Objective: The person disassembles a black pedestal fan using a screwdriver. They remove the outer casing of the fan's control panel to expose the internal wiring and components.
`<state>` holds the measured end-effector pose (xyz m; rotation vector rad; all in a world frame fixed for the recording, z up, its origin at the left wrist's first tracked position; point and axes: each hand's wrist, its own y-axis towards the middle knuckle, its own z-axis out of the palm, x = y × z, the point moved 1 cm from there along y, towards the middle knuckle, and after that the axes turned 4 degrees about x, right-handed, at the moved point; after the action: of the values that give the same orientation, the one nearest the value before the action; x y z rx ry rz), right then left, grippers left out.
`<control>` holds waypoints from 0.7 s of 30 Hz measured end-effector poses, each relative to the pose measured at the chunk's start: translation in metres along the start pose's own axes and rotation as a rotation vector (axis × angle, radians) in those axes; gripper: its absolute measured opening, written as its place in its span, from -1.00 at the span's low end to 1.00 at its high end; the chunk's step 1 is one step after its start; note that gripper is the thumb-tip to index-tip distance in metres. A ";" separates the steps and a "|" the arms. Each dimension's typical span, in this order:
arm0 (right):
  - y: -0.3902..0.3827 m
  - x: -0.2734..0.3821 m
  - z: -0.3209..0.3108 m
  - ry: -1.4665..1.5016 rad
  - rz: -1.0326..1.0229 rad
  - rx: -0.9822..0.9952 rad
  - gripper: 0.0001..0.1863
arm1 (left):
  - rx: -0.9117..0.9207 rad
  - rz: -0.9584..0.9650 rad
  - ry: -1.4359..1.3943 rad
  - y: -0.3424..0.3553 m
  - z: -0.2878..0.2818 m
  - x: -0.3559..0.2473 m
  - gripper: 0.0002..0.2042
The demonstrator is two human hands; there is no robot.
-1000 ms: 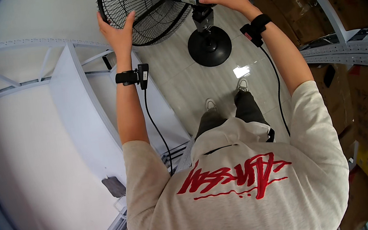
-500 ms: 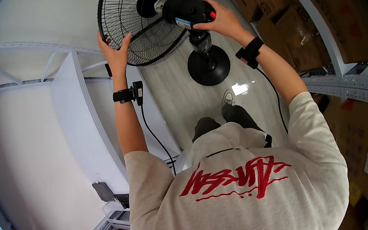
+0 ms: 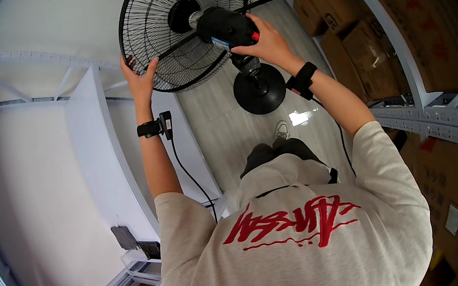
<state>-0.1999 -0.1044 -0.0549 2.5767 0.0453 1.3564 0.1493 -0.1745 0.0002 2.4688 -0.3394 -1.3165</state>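
A black pedestal fan (image 3: 225, 27) stands on a round base (image 3: 259, 90) on the floor ahead of me, the back of its wire cage (image 3: 189, 61) and its motor housing turned toward me. My left hand (image 3: 141, 82) grips the cage's left rim, thumb on the near side and the other fingers partly hidden behind the wires. With thumb and fingers spread around it, my right hand (image 3: 271, 45) holds the rear end of the motor housing (image 3: 222, 28), beside a red mark. A black strap with a cabled device sits on each wrist.
White metal shelving (image 3: 89, 155) runs along my left, with a small dark device (image 3: 126, 237) on it. Cardboard boxes (image 3: 373, 54) fill the grey rack (image 3: 421, 112) on my right. A pale wall rises behind the fan, above a shiny tiled floor (image 3: 218, 127).
The fan head and both hands sit slightly further left and lower in the picture. The whole view has also shifted a little. Both hands keep their hold on the fan.
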 end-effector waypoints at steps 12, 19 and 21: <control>-0.001 0.003 -0.009 -0.005 0.007 0.055 0.05 | -0.013 0.045 0.072 -0.006 0.001 -0.012 -0.01; -0.002 0.004 -0.007 0.003 0.022 0.033 0.05 | -0.026 0.031 0.054 -0.007 0.000 -0.011 -0.01; -0.001 0.001 -0.005 0.014 0.009 0.020 0.07 | -0.032 0.051 0.020 -0.008 0.002 -0.013 -0.01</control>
<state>-0.2032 -0.1023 -0.0520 2.5865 0.0501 1.3834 0.1410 -0.1628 0.0065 2.4283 -0.3713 -1.2663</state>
